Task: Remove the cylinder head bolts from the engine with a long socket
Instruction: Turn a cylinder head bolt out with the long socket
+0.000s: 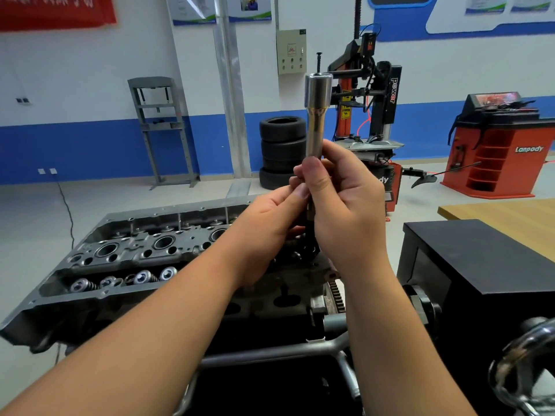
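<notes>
A long chrome socket stands upright in front of me, wide end up. My right hand grips its lower shaft, thumb across the front. My left hand holds the dark lower part just below, fingers curled round it; what that dark part is stays hidden by both hands. Beneath them lies the grey cylinder head on the engine, with spark plug wells and valve springs showing.
A black box stands to the right of the engine, a wooden table behind it. The engine stand's metal frame runs below. Stacked tyres, a tyre changer and an orange balancer stand on the floor behind.
</notes>
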Available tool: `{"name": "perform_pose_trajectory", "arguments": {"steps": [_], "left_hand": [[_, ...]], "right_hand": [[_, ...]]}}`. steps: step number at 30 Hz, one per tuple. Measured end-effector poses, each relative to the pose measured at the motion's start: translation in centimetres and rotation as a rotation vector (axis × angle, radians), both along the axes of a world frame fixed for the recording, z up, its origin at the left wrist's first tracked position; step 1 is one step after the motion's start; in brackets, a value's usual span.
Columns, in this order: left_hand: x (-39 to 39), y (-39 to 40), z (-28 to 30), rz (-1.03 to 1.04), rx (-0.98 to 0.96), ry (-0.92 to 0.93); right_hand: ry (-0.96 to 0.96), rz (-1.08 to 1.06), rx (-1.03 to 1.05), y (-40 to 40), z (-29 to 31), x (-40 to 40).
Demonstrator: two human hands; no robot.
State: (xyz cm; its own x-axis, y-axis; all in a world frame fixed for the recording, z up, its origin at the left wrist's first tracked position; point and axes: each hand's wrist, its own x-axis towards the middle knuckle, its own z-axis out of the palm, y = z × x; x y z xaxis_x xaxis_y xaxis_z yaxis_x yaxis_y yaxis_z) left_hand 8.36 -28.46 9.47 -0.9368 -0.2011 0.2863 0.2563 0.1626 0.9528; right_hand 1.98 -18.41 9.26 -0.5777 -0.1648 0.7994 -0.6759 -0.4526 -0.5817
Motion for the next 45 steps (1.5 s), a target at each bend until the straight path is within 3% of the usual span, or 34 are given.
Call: {"name": "perform_pose_trajectory", "arguments": {"steps": [7, 13, 19, 29, 36, 45], "left_hand": [[0.0, -0.2, -0.1, 0.071, 0.015, 0.053], [0.0, -0.2, -0.2, 0.081, 0.007, 0.040], [-0.1, -0.2, -0.2, 0.030, -0.009, 0.001], [0.1, -0.3, -0.2, 0.096, -0.035, 0.077], [0.0, -0.2, -0.2, -0.059, -0.007, 0.035], [-0.1, -0.2, -0.1, -0.041, 0.006, 0.047]], "right_hand": [[0.042, -0.072, 0.059, -0.2, 0.1, 0.5], [0.055, -0.169, -0.007, -0.5, -0.3, 0.3], [0.016, -0.037, 0.023, 0.0, -0.3, -0.4], [0.041, -0.045, 0.082, 0.5, 0.1, -0.4], [0.023, -0.050, 0.081, 0.6, -0.1, -0.3], [0.061, -0.012, 0.056, 0.3, 0.1, 0.3]]}}
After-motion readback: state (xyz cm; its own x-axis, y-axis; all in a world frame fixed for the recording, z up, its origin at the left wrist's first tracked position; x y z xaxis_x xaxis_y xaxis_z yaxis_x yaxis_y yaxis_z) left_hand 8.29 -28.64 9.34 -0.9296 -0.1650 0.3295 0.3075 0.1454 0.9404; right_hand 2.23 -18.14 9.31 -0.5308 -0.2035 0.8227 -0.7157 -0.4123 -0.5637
